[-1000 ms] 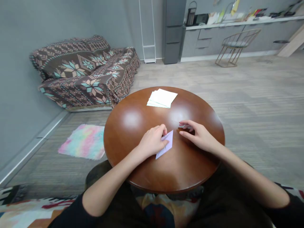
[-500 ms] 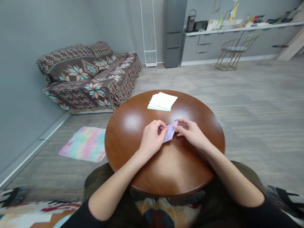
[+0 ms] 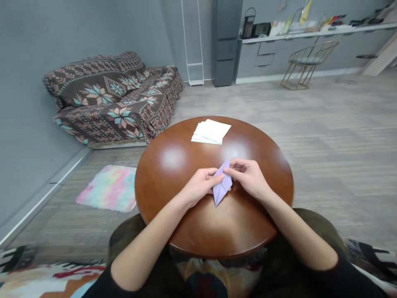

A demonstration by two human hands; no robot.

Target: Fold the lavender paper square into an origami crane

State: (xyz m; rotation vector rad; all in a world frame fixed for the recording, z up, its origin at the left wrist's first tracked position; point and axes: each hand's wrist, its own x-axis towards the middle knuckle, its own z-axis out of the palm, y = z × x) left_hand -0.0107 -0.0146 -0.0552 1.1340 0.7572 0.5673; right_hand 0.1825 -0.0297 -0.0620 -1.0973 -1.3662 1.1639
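While the left hand (image 3: pixel 203 185) pinches the folded lilac paper (image 3: pixel 225 184), thumb on top, just below the frame's centre, the right hand (image 3: pixel 249 176) has its grip closed on the paper's upper part. Both are over the round brown surface (image 3: pixel 214 234), where white sheets (image 3: pixel 213 131) lie overlapping just above the frame's centre. A patterned sofa (image 3: pixel 118 97) stands at upper left.
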